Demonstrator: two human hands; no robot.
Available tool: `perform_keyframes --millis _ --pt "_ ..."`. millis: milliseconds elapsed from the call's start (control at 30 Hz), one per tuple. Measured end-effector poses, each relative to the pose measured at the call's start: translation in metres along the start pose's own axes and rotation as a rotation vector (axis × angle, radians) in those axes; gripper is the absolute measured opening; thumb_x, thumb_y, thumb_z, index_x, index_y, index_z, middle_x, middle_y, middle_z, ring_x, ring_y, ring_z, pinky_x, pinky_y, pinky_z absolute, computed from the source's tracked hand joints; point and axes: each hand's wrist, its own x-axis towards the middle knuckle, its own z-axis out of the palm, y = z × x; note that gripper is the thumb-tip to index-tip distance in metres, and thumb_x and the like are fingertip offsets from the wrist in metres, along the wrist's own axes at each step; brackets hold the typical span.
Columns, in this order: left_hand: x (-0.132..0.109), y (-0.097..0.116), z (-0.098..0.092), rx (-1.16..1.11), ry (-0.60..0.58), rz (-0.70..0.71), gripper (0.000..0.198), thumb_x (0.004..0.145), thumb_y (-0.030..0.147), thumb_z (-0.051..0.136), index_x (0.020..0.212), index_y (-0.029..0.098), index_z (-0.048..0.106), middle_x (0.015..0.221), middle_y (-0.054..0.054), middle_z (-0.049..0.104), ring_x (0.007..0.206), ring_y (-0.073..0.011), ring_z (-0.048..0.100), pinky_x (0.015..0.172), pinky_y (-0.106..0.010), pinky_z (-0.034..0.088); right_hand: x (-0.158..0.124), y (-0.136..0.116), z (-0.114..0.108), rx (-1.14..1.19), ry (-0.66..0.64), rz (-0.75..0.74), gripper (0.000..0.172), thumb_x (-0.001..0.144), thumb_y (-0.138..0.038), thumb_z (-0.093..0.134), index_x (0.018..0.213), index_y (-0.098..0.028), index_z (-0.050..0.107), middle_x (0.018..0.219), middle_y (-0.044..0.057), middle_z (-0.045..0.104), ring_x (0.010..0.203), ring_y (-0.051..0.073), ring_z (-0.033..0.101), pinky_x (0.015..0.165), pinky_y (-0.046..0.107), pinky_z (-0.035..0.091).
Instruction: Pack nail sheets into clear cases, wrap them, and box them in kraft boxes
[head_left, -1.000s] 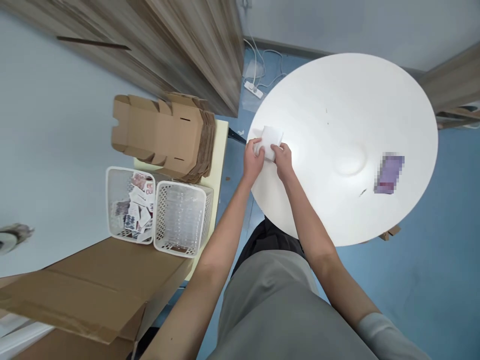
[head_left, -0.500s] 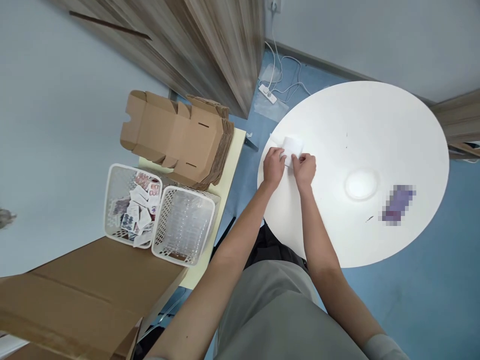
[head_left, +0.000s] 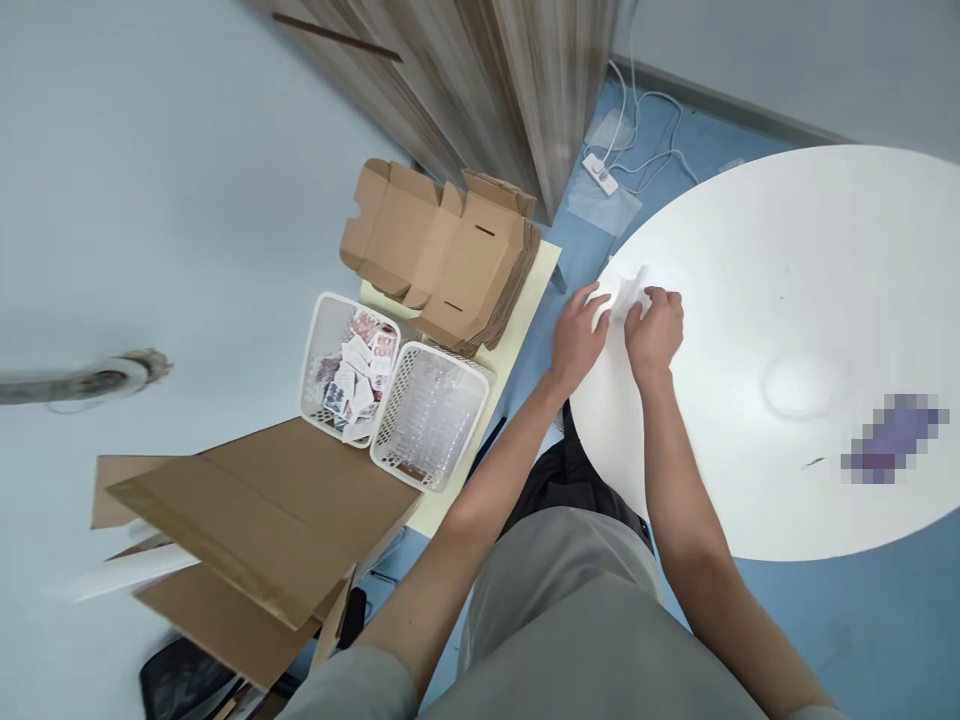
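Observation:
Both my hands meet at the left edge of a round white table [head_left: 787, 300]. My left hand [head_left: 576, 338] and my right hand [head_left: 655, 330] are closed on a small white folded packet [head_left: 624, 290], pinching it between the fingers just above the tabletop. The packet looks crumpled and partly hidden by my fingers. My forearms reach up from my lap in grey trousers.
A stack of flat brown cardboard boxes [head_left: 442, 250] lies on a pale yellow side table [head_left: 517, 330]. Two white mesh baskets stand there: one with small printed packets [head_left: 345, 370], one with clear plastic [head_left: 429, 415]. A large open carton [head_left: 255, 510] sits lower left. A power strip and cables [head_left: 600, 170] lie on the blue floor.
The view has swung left, so the table and hands now sit further right. My hands stay together on the white packet, which looks more crumpled than before.

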Motion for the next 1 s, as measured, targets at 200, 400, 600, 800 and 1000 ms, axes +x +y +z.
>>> perform_keyframes --millis 200,400,600,800,1000 --pt "-0.013 -0.046 -0.108 0.168 0.315 -0.162 0.039 0.112 0.046 0.061 0.143 0.025 0.069 0.154 -0.014 0.066 0.152 -0.0298 0.058 0.131 -0.049 0.046 -0.050 -0.060 0.018 0.232 -0.129 -0.179 0.032 0.108 -0.030 0.049 0.125 -0.018 0.073 0.121 0.017 0.074 0.112 0.032 0.070 0.104 0.050 0.057" --pt "-0.006 -0.080 -0.131 0.198 0.256 -0.338 0.030 0.106 0.035 0.071 0.130 0.019 0.076 0.135 -0.016 0.078 0.130 -0.0318 0.072 0.119 -0.049 0.055 -0.090 -0.096 0.031 0.277 -0.276 -0.213 0.029 0.110 -0.027 0.051 0.123 -0.019 0.076 0.121 0.015 0.078 0.116 0.031 0.073 0.105 0.048 0.058" --pt "-0.001 -0.074 -0.131 0.283 0.240 -0.375 0.035 0.115 0.027 0.045 0.120 0.016 0.078 0.126 -0.018 0.079 0.122 -0.0312 0.075 0.113 -0.044 0.055 -0.106 -0.092 0.035 0.313 -0.327 -0.210 0.030 0.113 -0.033 0.051 0.120 -0.020 0.077 0.119 0.014 0.079 0.112 0.029 0.075 0.101 0.045 0.060" --pt "0.007 -0.069 -0.137 0.446 0.143 -0.371 0.024 0.102 0.014 0.059 0.113 0.018 0.080 0.133 -0.017 0.075 0.125 -0.0334 0.074 0.112 -0.044 0.055 -0.117 -0.108 0.039 0.363 -0.357 -0.250 0.030 0.111 -0.032 0.050 0.120 -0.021 0.076 0.121 0.014 0.079 0.109 0.030 0.076 0.100 0.047 0.061" --pt "0.002 -0.060 -0.153 0.421 0.199 -0.379 0.024 0.104 0.021 0.059 0.115 0.018 0.080 0.132 -0.018 0.079 0.125 -0.0327 0.075 0.117 -0.046 0.054 -0.135 -0.130 0.026 0.476 -0.392 -0.303 0.028 0.108 -0.029 0.051 0.121 -0.022 0.075 0.120 0.012 0.080 0.112 0.030 0.077 0.102 0.047 0.061"
